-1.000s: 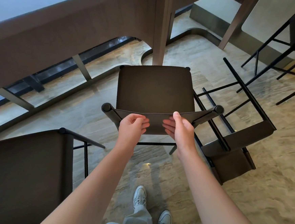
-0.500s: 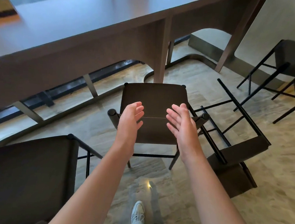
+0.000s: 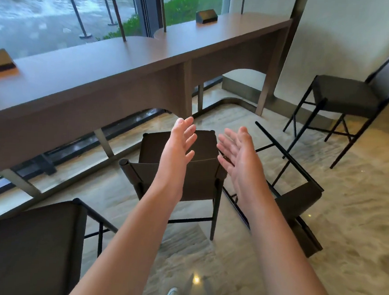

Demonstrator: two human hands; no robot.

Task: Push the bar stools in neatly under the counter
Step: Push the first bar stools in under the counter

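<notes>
Stool [image 3: 202,148] below both grips — untouched.

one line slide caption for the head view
Both open hands, left and right, hover above a bar stool facing the counter.

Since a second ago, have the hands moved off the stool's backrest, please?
Yes. Both the left hand and right hand have let go of the backrest of the stool and now hover open above it, lifted toward the counter.

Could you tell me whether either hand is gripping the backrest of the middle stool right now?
No, the left hand and right hand are both open with fingers spread above the middle stool, gripping nothing.
</notes>
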